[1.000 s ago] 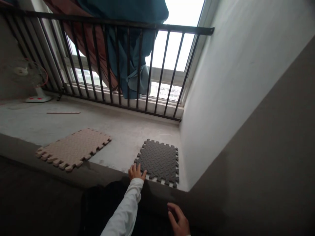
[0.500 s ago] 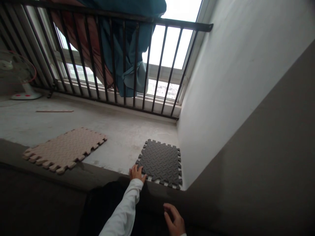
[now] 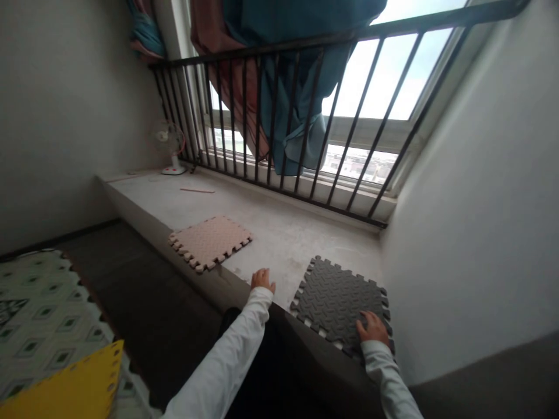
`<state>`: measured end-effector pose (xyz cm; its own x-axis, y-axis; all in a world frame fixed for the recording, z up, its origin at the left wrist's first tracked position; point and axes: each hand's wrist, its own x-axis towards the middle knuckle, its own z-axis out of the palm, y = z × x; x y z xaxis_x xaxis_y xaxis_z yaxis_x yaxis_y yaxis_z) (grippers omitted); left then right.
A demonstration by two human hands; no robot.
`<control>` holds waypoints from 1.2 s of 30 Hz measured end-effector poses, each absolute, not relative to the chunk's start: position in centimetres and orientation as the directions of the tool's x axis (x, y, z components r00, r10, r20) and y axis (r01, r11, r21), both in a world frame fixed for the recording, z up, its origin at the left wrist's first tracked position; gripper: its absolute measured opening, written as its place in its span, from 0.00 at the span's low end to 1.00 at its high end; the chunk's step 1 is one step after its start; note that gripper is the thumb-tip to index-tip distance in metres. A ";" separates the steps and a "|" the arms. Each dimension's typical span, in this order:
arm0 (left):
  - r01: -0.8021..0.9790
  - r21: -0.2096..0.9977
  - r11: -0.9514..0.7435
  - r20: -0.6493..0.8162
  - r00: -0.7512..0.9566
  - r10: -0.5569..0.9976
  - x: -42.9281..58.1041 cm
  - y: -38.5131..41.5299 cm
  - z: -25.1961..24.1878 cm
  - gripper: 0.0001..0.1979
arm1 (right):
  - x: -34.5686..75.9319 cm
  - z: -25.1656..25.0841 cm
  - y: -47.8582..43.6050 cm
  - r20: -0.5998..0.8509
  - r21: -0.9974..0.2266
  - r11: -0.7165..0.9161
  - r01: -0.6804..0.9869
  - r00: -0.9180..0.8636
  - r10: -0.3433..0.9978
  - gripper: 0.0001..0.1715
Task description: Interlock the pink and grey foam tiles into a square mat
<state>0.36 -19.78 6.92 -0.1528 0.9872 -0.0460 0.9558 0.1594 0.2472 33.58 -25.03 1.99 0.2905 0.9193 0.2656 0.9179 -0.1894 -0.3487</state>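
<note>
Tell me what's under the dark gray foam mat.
The pale ledge shows beside the mat and between its near-edge teeth; whatever lies beneath its middle is covered. The right hand hides some of its top.

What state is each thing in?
Dark mat: flat on ledge
Pinkish mat: flat, near edge overhanging ledge
Left hand: empty, at ledge edge
Right hand: empty, apparently resting on dark mat
Fan: upright; on or off unclear
Curtain: hanging, gathered
Thin stick: lying on ledge
</note>
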 end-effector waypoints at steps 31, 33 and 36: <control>0.968 0.117 -0.220 -0.198 0.240 0.950 -4.8 -15.5 8.3 0.15 | 33.1 -0.5 -24.9 0.357 -0.008 -0.354 0.935 0.334 0.872 0.20; 0.935 0.160 -0.318 -0.203 0.346 0.916 -1.0 -16.2 7.4 0.18 | 32.9 -0.4 -25.0 0.385 -0.002 -0.363 0.932 0.336 0.860 0.20; 0.912 0.205 -0.354 -0.216 0.395 0.893 3.5 -17.2 6.4 0.21 | 32.6 -0.3 -25.1 0.429 0.010 -0.365 0.931 0.326 0.842 0.19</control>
